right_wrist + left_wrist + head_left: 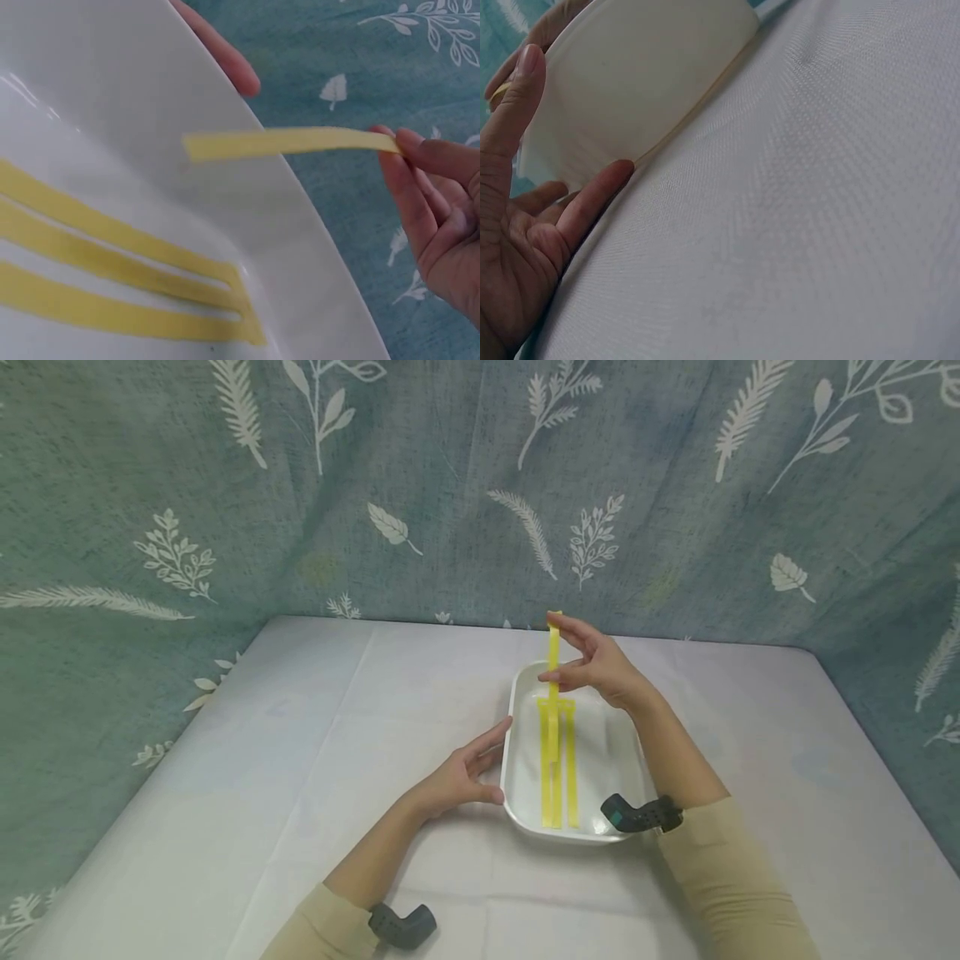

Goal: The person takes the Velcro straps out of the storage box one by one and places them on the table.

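A shallow white tray (603,756) with rounded corners holds three long yellow strips (572,785) lying side by side, joined by a crosspiece (251,315) at their far end. Above the tray my right hand (600,668) pinches one end of a loose yellow strip (285,141) between thumb and fingers. The strip's other end hangs free over the tray, slightly bent in the right wrist view. At the tray's left side my left hand (468,777) rests with fingers and thumb extended, fingertips against the outer wall (660,82).
A white cloth (360,760) covers the table under the tray. Behind it hangs a blue-green curtain (450,485) with white leaf prints. Dark camera mounts sit on the left wrist (402,927) and the right wrist (641,814).
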{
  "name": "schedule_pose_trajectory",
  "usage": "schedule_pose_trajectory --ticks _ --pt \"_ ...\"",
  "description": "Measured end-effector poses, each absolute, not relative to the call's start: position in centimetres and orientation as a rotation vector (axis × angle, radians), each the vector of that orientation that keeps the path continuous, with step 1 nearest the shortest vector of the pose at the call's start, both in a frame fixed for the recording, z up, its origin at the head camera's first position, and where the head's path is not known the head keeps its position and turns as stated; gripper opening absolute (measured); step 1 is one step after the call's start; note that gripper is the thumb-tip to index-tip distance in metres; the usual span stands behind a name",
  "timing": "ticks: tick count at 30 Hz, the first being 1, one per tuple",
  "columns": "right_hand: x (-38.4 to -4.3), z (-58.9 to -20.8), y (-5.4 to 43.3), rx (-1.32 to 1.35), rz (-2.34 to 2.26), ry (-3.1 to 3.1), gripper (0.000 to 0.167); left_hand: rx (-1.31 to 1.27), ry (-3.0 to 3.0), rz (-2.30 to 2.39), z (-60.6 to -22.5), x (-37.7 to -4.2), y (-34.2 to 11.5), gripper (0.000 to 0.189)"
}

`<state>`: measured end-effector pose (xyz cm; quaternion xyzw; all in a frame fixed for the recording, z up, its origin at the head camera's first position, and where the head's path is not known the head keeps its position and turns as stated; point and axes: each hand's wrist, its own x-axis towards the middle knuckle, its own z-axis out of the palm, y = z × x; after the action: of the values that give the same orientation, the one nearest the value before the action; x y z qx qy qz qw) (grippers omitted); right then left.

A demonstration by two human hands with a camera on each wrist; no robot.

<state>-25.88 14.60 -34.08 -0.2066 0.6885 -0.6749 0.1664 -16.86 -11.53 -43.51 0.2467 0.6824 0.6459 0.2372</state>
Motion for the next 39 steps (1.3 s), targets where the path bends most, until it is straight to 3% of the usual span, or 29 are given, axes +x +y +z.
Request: schedule_pose_trajectory --ticks 39 --pt "-23.2 -31.2 25.3 -0.449 -1.808 2.293 0.081 0.7 1.849 1.792 -43.8 -17.1 -11.6 0.113"
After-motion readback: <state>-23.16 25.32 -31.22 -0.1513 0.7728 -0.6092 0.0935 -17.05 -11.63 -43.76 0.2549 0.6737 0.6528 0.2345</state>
